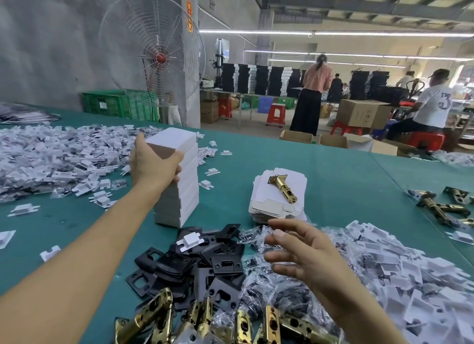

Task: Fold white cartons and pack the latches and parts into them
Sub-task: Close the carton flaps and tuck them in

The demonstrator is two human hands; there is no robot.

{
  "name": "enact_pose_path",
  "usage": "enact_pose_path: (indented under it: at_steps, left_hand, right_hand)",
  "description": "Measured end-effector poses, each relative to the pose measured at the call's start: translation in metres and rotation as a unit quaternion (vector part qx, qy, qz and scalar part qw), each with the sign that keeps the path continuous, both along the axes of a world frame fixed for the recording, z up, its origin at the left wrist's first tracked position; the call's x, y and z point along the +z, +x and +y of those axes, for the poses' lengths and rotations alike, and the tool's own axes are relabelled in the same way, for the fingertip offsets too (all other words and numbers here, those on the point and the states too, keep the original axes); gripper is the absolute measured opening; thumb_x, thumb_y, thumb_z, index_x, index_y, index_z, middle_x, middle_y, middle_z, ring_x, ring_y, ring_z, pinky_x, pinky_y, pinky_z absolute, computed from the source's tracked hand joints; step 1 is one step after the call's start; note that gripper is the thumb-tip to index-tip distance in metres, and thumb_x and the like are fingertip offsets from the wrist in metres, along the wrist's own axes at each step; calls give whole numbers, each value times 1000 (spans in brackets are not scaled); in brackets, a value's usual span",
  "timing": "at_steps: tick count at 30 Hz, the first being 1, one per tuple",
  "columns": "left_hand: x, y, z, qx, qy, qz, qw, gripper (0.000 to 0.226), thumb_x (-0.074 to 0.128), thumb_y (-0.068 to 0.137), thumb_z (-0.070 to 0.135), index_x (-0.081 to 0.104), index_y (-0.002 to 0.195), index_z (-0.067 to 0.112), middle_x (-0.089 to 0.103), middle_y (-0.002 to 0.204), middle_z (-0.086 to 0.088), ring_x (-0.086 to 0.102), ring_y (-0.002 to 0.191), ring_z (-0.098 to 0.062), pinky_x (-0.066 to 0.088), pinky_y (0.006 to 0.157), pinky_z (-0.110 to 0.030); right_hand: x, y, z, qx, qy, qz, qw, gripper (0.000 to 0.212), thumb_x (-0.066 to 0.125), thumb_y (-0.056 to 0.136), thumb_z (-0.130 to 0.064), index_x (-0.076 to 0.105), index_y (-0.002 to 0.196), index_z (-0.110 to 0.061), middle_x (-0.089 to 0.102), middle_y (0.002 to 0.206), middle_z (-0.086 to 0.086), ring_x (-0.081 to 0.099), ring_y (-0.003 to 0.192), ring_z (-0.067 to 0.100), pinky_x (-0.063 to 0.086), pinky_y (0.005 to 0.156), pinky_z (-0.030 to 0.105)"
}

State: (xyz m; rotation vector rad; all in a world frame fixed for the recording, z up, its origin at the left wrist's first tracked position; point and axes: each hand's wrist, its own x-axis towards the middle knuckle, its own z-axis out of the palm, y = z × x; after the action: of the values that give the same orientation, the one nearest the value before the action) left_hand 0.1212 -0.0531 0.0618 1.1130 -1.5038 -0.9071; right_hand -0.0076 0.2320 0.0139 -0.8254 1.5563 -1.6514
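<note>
A tall stack of folded white cartons [183, 187] stands on the green table [346, 179]. My left hand [151, 164] grips the top carton [173, 142] of that stack, thumb on the far side. To the right lies a pile of flat white carton blanks [272, 202] with one brass latch [283, 188] on top. My right hand [305, 256] hovers with its fingers spread, holding nothing, just in front of that pile and over clear bags of screws [259, 284]. Black strike plates [202, 264] and several brass latches [210, 323] lie nearest to me.
Heaps of small white cardboard inserts cover the table at the left [51, 158] and right [400, 271]. More brass latches [441, 207] lie at the far right. A large fan [154, 53], green crates [120, 105], brown boxes and people working stand beyond the table.
</note>
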Motion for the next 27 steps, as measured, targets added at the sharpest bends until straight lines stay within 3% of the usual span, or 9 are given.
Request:
enact_pose_path:
  at_steps: [2,4,7,13,20,24,27]
  left_hand:
    - [-3,3,-4,11,-25,-32,999,95,77,84,33,17,157,21,67,115,-15,73,85,-29,62,71,-47]
    - [-3,7,-8,26,-33,-85,995,94,76,81,50,22,153,22,63,126,-12,67,105,-36,55,88,-55]
    - [-5,7,-8,58,-50,-164,983,89,72,75,65,31,143,26,62,126,-11,64,107,-37,49,95,-56]
    - [-15,4,-8,91,-100,-219,966,84,74,78,57,31,141,22,56,129,-17,56,112,-42,45,90,-53]
    - [-21,3,-9,69,-98,-164,979,81,73,79,55,27,141,29,54,133,-12,54,113,-36,48,90,-51]
    - [-26,1,-6,71,-99,-126,985,95,76,77,54,13,148,41,37,146,-11,51,119,-37,43,86,-48]
    - [-35,-1,10,113,-239,-65,962,79,76,78,39,29,141,31,38,133,-17,52,106,-31,44,69,-41]
  right_hand:
    - [-1,0,-1,-2,1,-2,1000,14,67,91,-21,74,102,-27,75,100,10,72,81,24,58,74,34]
    - [-1,-1,-1,-6,1,-5,1000,16,68,90,-22,73,104,-25,75,100,11,71,81,24,59,74,34]
    - [-2,-2,-1,-4,2,-4,1000,16,69,89,-22,73,105,-24,75,100,11,71,80,23,58,74,34]
    - [-2,-2,-1,-7,15,2,1000,17,68,90,-22,72,106,-23,75,100,10,72,81,23,58,73,32]
    - [1,1,1,-10,22,7,1000,19,68,89,-21,72,108,-20,75,99,9,71,79,22,58,72,32]
    - [6,1,7,-11,35,31,999,15,68,90,-23,74,104,-24,75,99,8,71,80,21,57,74,34]
    - [10,-3,12,2,68,77,995,11,67,90,-26,75,96,-32,75,95,2,71,77,16,57,70,30]
